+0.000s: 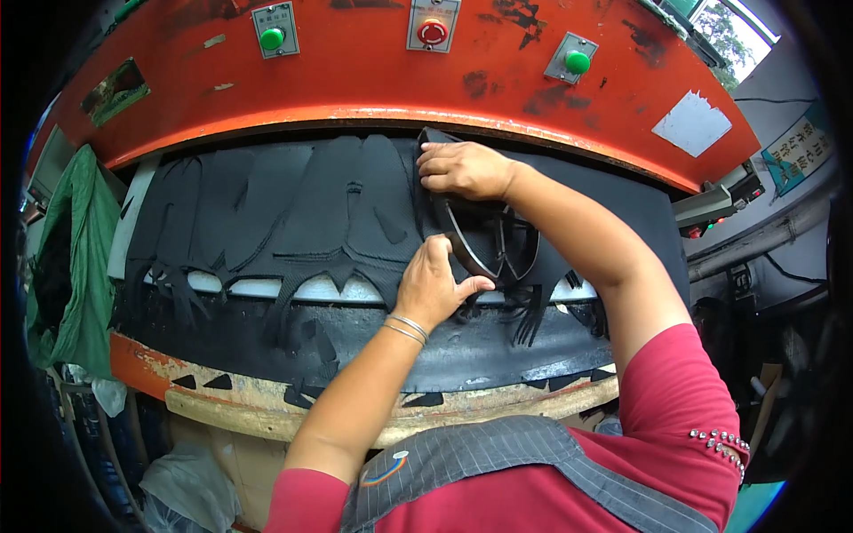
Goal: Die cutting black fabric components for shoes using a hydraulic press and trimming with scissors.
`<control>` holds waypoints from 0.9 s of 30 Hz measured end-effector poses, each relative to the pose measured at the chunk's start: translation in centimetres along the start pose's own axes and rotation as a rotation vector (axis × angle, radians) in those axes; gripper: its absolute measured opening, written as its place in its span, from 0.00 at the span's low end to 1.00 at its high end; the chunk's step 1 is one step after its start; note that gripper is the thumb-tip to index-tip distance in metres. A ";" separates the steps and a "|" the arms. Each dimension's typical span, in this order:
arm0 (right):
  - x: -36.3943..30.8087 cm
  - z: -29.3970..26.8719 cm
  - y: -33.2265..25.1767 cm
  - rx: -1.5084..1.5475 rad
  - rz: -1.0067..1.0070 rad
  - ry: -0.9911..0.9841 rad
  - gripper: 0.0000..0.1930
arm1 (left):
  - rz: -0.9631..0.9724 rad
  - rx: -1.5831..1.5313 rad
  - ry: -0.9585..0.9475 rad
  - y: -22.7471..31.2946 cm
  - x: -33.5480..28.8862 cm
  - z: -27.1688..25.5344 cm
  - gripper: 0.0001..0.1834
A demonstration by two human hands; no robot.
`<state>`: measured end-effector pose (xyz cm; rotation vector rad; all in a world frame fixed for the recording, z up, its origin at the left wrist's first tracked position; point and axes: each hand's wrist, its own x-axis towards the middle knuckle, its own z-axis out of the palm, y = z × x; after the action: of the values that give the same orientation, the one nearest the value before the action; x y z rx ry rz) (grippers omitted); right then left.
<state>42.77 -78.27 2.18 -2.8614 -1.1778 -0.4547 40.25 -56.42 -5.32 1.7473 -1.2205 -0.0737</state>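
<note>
We press our right hand [462, 169], fingers together, on the far tip of the steel cutting die [484, 235] lying on the black sheet [293, 204]; its long axis runs toward our left hand [433, 286], fingers pinching its near edge.

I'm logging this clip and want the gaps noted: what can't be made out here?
Head view, the only one:
- Far end of the black metal cutting die: covered by the right hand.
- Black sheet material: its back edge runs under the orange press head.
- What the left hand presses: hidden beneath its palm.
- Dark heap at the right edge: too dim, bent by the fisheye rim.
</note>
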 end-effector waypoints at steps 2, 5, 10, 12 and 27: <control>-1.3 -2.2 -1.1 -0.028 0.051 0.001 0.13 | 0.003 0.133 -0.217 1.1 0.9 -0.8 0.43; -4.3 -6.3 -2.5 -0.124 0.127 0.085 0.14 | -0.037 0.337 -0.389 3.6 1.7 -1.0 0.46; -10.9 -17.4 -6.4 -0.474 0.206 0.319 0.15 | -0.148 0.473 -0.440 7.0 2.1 1.3 0.43; -14.0 -21.8 -9.2 -0.604 0.267 0.327 0.17 | -0.144 0.512 -0.390 8.1 1.4 2.0 0.43; -38.2 -19.5 -16.1 -0.031 1.644 -0.091 0.19 | -0.021 0.688 -0.332 15.2 4.3 15.5 0.25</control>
<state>0.83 -95.36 8.97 -2.6968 1.2412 -0.1840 23.72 -70.37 -0.63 2.4109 -1.5892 0.0554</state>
